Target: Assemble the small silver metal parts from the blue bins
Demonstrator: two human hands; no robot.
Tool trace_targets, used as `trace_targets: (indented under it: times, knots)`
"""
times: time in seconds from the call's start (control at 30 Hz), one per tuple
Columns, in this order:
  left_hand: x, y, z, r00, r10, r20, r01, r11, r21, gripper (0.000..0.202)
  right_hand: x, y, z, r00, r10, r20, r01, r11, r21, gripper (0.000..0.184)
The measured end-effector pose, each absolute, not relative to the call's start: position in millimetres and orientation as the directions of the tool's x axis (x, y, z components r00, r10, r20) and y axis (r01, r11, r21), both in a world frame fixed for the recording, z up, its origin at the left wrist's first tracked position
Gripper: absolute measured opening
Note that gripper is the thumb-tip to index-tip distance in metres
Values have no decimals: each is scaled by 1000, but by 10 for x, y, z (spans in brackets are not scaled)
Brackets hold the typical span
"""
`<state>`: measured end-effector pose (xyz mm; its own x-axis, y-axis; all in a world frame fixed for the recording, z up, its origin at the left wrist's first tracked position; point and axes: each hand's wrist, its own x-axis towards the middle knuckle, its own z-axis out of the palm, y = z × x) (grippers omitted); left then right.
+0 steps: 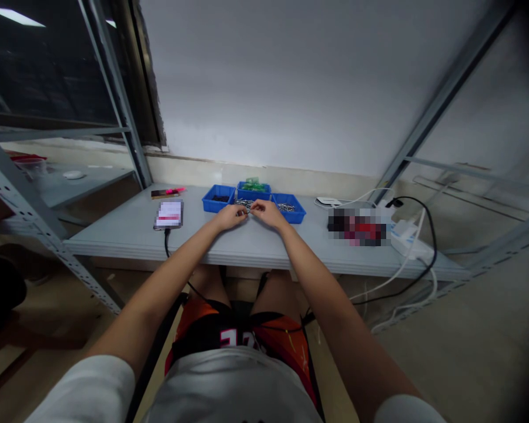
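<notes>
Over the middle of the grey shelf table (247,244), my left hand (230,217) and my right hand (267,212) meet with their fingertips almost touching. Both are closed in a pinch, and whatever small piece sits between the fingers is too small to name. Just behind them lie small shiny metal parts (243,202), partly hidden by the hands. Around these stand blue trays: the left tray (207,205) has dark small parts, the back tray (241,194) has green pieces, and the right tray (300,216) has silvery metal parts.
A phone (168,214) with a black cable lies on the left, near a dark item with a pink pen (174,191). To the right are a blurred dark-red object (357,228), a white power strip (412,244) and loose cables. Metal uprights (110,64) frame the table.
</notes>
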<state>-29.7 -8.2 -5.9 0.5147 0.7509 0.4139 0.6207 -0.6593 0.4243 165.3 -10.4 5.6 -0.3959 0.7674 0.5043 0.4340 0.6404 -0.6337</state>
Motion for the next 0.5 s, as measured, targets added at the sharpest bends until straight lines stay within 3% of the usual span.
trace_targets:
  times: [0.13, 0.37, 0.5]
  knots:
    - [-295, -113, -25, 502, 743, 442, 633, -664, 398, 28, 1682, -59, 33, -377, 795, 475, 431, 604, -670, 16]
    - [-271, -175, 48, 464, 720, 516, 620, -680, 392, 30, 1703, -45, -15, -465, 835, 294, 488, 519, -702, 18]
    - [-273, -173, 52, 457, 718, 525, 615, -682, 397, 29, 1686, -63, -10, -462, 822, 331, 493, 549, -675, 16]
